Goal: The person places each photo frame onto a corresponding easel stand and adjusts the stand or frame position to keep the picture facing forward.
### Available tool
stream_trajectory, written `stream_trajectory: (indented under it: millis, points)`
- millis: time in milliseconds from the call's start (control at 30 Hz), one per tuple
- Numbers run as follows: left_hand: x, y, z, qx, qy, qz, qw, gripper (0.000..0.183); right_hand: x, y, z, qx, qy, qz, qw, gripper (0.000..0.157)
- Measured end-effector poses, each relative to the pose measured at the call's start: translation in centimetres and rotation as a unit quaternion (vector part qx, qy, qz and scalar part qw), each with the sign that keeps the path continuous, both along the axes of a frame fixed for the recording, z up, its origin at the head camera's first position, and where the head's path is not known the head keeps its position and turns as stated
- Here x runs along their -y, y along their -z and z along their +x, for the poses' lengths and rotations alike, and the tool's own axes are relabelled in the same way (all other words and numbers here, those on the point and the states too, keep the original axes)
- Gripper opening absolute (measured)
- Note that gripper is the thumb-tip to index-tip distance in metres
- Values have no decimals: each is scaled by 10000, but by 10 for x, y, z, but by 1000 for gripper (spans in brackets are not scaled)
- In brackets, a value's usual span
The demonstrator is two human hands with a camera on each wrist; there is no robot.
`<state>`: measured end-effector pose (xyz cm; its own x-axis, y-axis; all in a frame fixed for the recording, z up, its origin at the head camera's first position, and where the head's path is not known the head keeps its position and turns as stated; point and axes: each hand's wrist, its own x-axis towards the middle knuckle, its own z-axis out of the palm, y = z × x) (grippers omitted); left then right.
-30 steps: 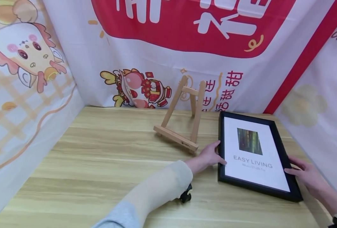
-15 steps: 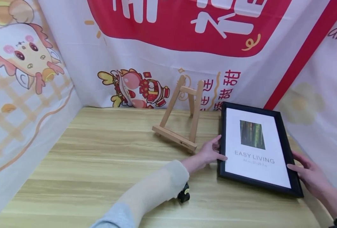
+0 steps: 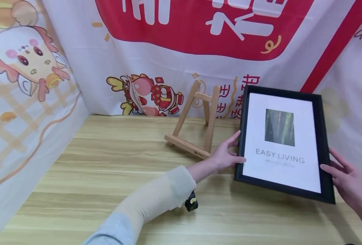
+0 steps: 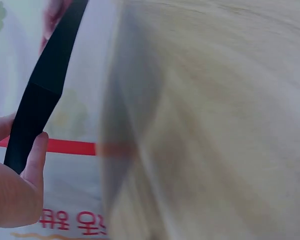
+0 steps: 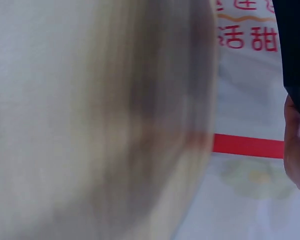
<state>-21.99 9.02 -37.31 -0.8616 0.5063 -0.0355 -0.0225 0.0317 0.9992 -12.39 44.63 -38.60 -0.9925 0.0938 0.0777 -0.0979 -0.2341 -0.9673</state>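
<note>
A black picture frame with a white "EASY LIVING" insert is held up over the right side of the table, its top tilted back. My left hand grips its left edge, thumb on the front and fingers toward the back. On the opposite edge my right hand grips in the same way. In the left wrist view the frame's dark side passes between the left thumb and fingers. The right wrist view has the right hand at the frame's lower part. Left of the frame stands a small wooden easel.
The wood-grain table ends at a white printed cloth behind, with more cloth on the left and right sides. The easel's front ledge lies close to the left hand and forearm. A small black device sits under the left wrist.
Both hands have raised the picture frame off the table and tipped it more upright, shifting it slightly right. The easel has stayed in place.
</note>
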Motion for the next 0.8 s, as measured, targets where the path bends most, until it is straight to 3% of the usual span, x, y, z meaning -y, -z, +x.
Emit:
stream_trajectory:
  millis: [167, 300, 533, 667, 800]
  points:
    - [7, -18, -2, -596, 272, 236, 9976, 98, 8, -16, 5, -503, 190, 74, 9985, 70]
    - [18, -31, -7, -966, 505, 476, 9929, 98, 20, -30, 6, -644, 361, 331, 9967, 71]
    - [40, -49, -18, -1813, 526, 388, 9813, 98, 50, -49, 1, -992, 821, 618, 9897, 70]
    - [57, -55, -25, -2168, 523, 397, 9740, 95, 72, -58, -8, -1472, 817, 440, 9847, 70]
    - [75, -61, -32, -2292, 493, 366, 9714, 94, 94, -64, -15, -1944, 757, -10, 9780, 71]
